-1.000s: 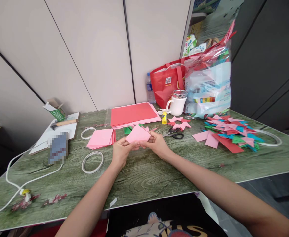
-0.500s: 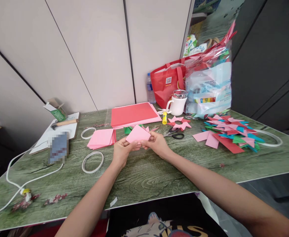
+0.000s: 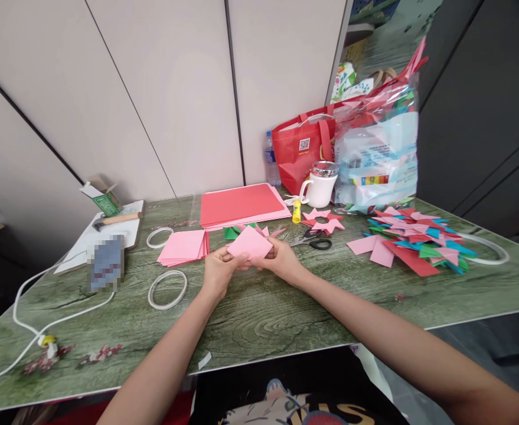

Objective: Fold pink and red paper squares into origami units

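Pink sheet (image 3: 249, 244) pinched between left hand (image 3: 217, 276) and right hand (image 3: 281, 261), raised just above the table (image 3: 259, 319) near its middle, tilted so one face looks back toward the wearer, probably for lining up edges. Fingers of both hands closed on the sheet's lower edge, thumbs on the near side, one hand at each end to keep it taut and level. Wrists off the table, forearms reaching in from the near edge.

Pink stack (image 3: 182, 247) just left of the hands, within easy reach as a supply. Red sheets (image 3: 240, 205) farther back, scissors (image 3: 313, 239) and glue stick (image 3: 295, 211) just right of the hands, tools kept close. Folded stars (image 3: 323, 220) beside the glue. Heap of folded pieces (image 3: 412, 239) well to the right, out of the working space. Tape rings (image 3: 167, 290) left of the hands, mug (image 3: 319, 185) and red bag (image 3: 301, 147) against the wall
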`<state>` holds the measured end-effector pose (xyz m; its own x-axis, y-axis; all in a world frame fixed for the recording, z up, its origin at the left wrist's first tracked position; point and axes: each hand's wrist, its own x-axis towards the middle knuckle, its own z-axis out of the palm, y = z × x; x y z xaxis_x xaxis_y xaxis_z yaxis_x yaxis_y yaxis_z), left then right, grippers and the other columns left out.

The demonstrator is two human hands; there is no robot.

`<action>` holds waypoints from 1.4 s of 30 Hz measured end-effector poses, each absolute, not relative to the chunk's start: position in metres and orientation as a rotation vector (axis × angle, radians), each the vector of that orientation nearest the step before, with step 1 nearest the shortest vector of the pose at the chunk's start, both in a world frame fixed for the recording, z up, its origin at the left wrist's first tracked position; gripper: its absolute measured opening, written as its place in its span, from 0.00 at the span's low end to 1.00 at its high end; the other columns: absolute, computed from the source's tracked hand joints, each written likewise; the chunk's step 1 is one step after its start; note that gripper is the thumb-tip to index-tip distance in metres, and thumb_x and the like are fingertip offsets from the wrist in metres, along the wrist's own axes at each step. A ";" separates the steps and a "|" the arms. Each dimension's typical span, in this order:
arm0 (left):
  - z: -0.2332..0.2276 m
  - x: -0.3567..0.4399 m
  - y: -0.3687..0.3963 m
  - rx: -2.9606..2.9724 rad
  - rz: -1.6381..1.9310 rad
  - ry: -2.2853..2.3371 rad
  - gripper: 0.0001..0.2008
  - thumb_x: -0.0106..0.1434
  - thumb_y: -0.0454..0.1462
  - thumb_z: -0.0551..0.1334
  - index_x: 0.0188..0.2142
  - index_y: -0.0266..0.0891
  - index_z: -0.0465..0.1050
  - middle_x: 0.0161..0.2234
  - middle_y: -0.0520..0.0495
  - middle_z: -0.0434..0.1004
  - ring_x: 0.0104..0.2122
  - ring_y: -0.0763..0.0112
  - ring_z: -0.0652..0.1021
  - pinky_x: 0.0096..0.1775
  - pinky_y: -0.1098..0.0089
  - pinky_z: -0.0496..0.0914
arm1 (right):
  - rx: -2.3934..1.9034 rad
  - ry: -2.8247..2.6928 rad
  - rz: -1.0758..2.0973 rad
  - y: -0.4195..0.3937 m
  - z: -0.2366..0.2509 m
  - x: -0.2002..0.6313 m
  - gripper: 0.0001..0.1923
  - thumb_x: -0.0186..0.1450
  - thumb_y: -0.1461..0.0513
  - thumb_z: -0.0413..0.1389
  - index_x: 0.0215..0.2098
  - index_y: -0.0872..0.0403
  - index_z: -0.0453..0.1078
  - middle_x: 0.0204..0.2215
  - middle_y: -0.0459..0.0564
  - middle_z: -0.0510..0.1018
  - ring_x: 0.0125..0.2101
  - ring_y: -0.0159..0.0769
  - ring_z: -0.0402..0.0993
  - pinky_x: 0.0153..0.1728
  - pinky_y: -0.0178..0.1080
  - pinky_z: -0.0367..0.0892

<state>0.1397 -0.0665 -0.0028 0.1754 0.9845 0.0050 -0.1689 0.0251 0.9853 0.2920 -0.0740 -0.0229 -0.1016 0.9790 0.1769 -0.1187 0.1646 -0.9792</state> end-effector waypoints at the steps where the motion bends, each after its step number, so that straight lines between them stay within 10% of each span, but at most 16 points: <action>1: -0.002 0.139 -0.066 1.155 1.136 0.954 0.22 0.37 0.39 0.71 0.33 0.31 0.73 0.27 0.42 0.79 0.24 0.64 0.78 0.28 0.66 0.73 | -0.955 -1.281 1.213 -0.074 -0.023 0.292 0.20 0.46 0.62 0.62 0.37 0.55 0.64 0.27 0.45 0.75 0.25 0.32 0.72 0.22 0.33 0.69; 24: 0.005 0.140 -0.068 1.171 1.126 1.009 0.21 0.39 0.36 0.70 0.33 0.32 0.67 0.21 0.48 0.77 0.21 0.67 0.77 0.28 0.67 0.73 | -1.040 -1.191 1.287 -0.074 -0.013 0.297 0.21 0.38 0.60 0.67 0.28 0.57 0.68 0.16 0.44 0.75 0.19 0.34 0.72 0.21 0.34 0.69; 37: 0.000 0.138 -0.064 1.340 1.206 0.990 0.13 0.44 0.37 0.67 0.31 0.33 0.72 0.22 0.48 0.77 0.21 0.67 0.76 0.28 0.67 0.72 | -0.955 -1.160 1.332 -0.074 -0.015 0.296 0.25 0.44 0.61 0.64 0.40 0.54 0.64 0.31 0.48 0.76 0.24 0.34 0.74 0.26 0.38 0.72; 42: -0.005 0.135 -0.062 1.684 1.404 0.946 0.04 0.46 0.31 0.64 0.25 0.37 0.75 0.33 0.44 0.78 0.38 0.63 0.76 0.41 0.63 0.69 | -0.824 -1.285 1.126 -0.072 -0.018 0.296 0.23 0.43 0.64 0.64 0.38 0.53 0.66 0.39 0.49 0.71 0.35 0.34 0.73 0.37 0.38 0.70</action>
